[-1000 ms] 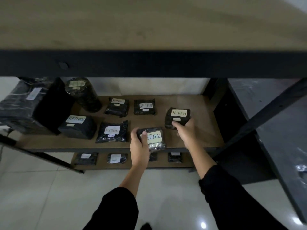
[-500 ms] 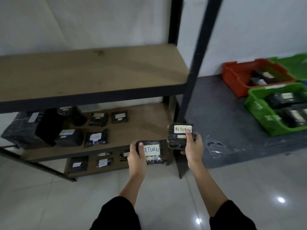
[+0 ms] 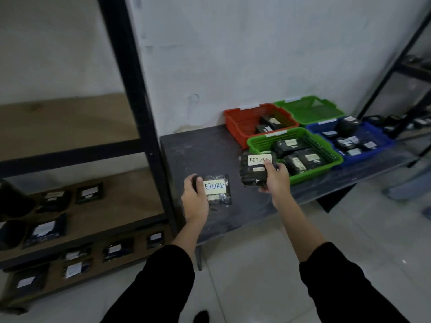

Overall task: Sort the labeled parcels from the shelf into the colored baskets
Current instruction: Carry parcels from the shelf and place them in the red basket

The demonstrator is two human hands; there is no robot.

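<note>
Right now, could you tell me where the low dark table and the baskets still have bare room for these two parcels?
The dark table is bare between the shelf post and the orange basket. The far green basket looks empty. The near green basket and the blue basket are crowded; the orange basket has room at its left end.

Both arms wear black sleeves pushed up well behind the left hand (image 3: 195, 201) and right hand (image 3: 277, 180), leaving forearms and wrists bare. The hands are ungloved, with no rings, watch or bands visible. The sleeve cloth is plain, loose and unmarked.
</note>
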